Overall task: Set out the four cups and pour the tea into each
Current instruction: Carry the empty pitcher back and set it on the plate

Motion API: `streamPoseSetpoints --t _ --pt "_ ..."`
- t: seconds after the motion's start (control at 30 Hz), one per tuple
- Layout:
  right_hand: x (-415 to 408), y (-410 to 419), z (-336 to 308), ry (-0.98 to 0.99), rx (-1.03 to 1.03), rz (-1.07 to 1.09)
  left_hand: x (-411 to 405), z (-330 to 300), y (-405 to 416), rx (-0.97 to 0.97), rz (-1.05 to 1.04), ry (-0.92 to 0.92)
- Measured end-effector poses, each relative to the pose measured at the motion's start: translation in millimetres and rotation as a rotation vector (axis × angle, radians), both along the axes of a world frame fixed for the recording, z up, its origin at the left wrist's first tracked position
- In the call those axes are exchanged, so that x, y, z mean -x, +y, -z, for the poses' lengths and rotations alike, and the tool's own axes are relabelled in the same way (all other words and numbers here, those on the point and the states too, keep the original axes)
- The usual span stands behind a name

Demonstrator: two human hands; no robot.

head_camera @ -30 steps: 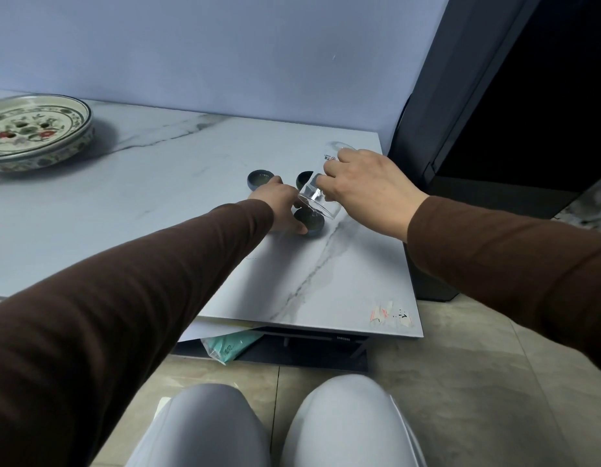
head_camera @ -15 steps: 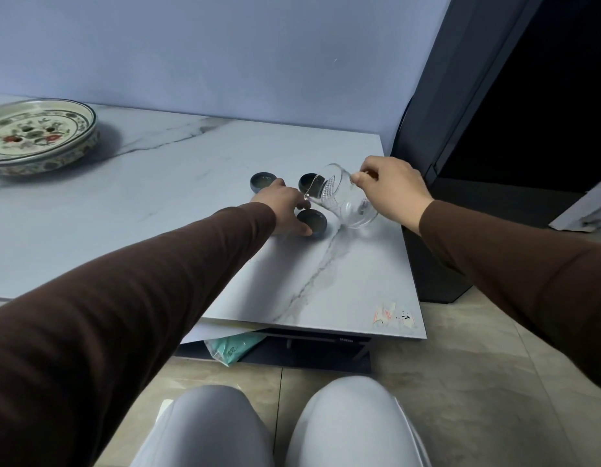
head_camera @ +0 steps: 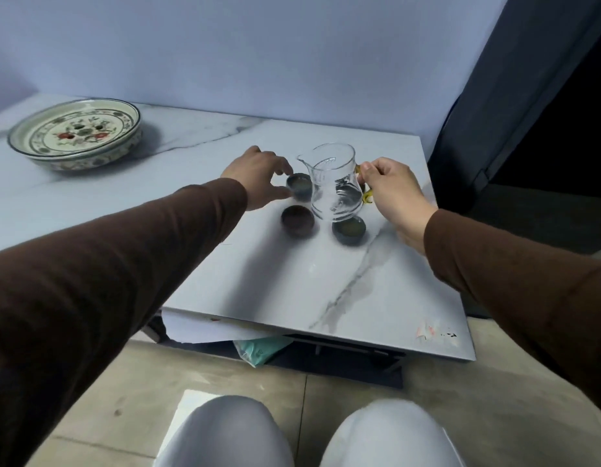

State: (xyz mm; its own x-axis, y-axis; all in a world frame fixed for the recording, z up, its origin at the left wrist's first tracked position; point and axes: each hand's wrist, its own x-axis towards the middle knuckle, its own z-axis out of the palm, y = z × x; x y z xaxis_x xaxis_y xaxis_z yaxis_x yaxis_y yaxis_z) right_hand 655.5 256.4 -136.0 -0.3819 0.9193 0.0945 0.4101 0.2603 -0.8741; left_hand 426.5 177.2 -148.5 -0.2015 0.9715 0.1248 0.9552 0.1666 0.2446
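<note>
A white marble-veined tabletop (head_camera: 326, 281) carries three small dark round cups: a dark glazed cup (head_camera: 299, 186) at the left hand's fingertips, a brown cup (head_camera: 297, 220) just nearer than that hand, and a dark greenish cup (head_camera: 349, 230) near the right hand. A wide floral-painted ceramic dish (head_camera: 75, 133) sits far beyond the left arm

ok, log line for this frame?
right hand: holds glass pitcher upright | left hand: at far-left cup | three cups visible
</note>
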Motion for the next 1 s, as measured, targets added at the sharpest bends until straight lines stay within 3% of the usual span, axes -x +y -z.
streamPoseSetpoints --t 0.23,0.53,0.7,1.0 --pt "54.7 16.4 15.0 0.107 0.071 -0.110 61.9 10.2 8.4 0.032 -0.043 0.063" --pt "139.3 -17.7 -6.3 0.094 0.299 -0.162 116.7 -12.3 -48.4 0.169 -0.171 -0.056" --pt "188.5 -57.6 -40.3 0.020 0.395 -0.154 158.7 -48.2 -98.0 0.280 -0.243 -0.106" --pt "298.0 -116.5 -113.4 -0.073 0.510 -0.151 262.9 -115.6 -163.8 0.286 -0.335 -0.223"
